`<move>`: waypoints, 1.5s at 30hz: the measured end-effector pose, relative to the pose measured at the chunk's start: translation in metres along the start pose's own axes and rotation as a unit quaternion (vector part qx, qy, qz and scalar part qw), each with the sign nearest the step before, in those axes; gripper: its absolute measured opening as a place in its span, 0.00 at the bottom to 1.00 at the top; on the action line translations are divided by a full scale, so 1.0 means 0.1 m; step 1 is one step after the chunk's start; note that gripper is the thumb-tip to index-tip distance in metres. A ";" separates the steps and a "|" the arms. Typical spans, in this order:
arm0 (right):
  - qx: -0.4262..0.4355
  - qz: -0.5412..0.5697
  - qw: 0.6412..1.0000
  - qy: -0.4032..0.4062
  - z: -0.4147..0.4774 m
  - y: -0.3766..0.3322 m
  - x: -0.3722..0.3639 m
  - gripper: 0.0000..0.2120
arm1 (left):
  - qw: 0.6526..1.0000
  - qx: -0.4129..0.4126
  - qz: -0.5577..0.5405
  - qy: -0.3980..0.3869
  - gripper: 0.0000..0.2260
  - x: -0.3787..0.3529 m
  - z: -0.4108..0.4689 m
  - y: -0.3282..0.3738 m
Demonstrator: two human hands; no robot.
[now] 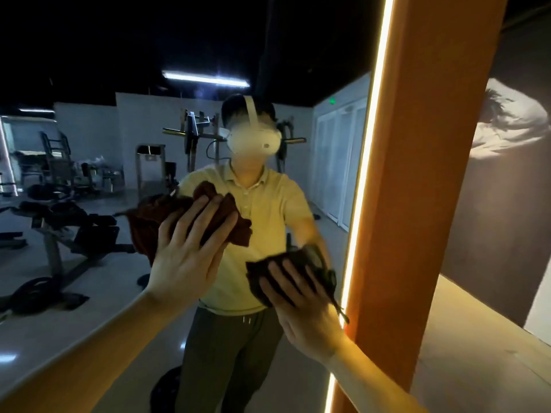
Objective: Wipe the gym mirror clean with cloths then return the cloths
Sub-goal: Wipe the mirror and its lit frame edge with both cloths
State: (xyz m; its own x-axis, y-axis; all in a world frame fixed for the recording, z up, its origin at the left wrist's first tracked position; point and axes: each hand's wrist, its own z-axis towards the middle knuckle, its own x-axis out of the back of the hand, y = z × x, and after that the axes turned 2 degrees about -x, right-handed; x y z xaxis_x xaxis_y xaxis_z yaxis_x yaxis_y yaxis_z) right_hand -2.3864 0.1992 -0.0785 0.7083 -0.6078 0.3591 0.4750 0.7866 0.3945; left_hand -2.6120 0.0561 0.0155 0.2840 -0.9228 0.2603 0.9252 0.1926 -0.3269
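Large gym mirror (119,308) is mid-wipe (I judge): the flat, unclenched left hand (185,254) presses a crumpled red-brown cloth (149,228) under its fingers, the right hand (301,305) likewise a dark grey cloth (268,272); next needs steady outward sweeps.

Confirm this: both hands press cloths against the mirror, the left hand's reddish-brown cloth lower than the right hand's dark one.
Wrong height. The head view shows the left hand pressing the reddish-brown cloth higher on the mirror than the dark cloth under the right hand, not lower. The rest stands.
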 end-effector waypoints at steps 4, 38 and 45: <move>-0.027 -0.011 1.000 0.004 0.32 0.44 0.23 0.24 | 0.999 -0.035 -0.002 -0.007 0.22 -0.06 -0.23 0.01; -0.094 0.010 0.995 0.027 0.25 0.19 0.06 0.25 | 0.997 -0.033 0.029 0.057 0.24 -0.19 -0.34 0.08; -0.211 0.000 0.962 0.174 1.73 0.22 0.12 0.25 | 0.998 -0.037 0.022 0.050 0.21 -0.16 -0.33 0.07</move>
State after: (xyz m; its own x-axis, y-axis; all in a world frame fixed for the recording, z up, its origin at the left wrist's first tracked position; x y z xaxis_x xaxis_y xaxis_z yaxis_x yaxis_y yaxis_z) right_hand -2.4574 0.1903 0.0809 0.8057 -0.5918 0.0252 0.5922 0.8057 -0.0103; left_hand -2.6182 0.0616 -0.0210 0.2937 -0.9434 0.1541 0.8901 0.2112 -0.4038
